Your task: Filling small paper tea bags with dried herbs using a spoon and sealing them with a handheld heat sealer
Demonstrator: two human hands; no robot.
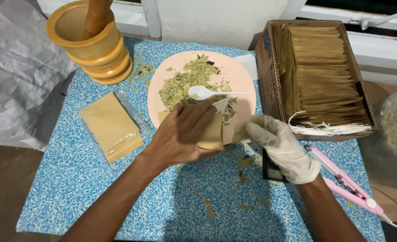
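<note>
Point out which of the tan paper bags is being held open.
The bag over the plate, gripped by the left hand and gloved right hand. The stack lies flat; the boxed ones stand packed.

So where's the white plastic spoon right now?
The white plastic spoon lies on the pink plate, bowl resting in the crushed dried leaves, just above the left hand holding a tan paper sachet.

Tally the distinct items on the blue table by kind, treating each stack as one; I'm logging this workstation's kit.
Mortar with pestle: 1
Plate of crushed leaves: 1
White spoon: 1
Stack of tan sachets: 1
Sachet held in both hands: 1
Cardboard box of filled sachets: 1
Pink sealer: 1
Total: 7
</note>
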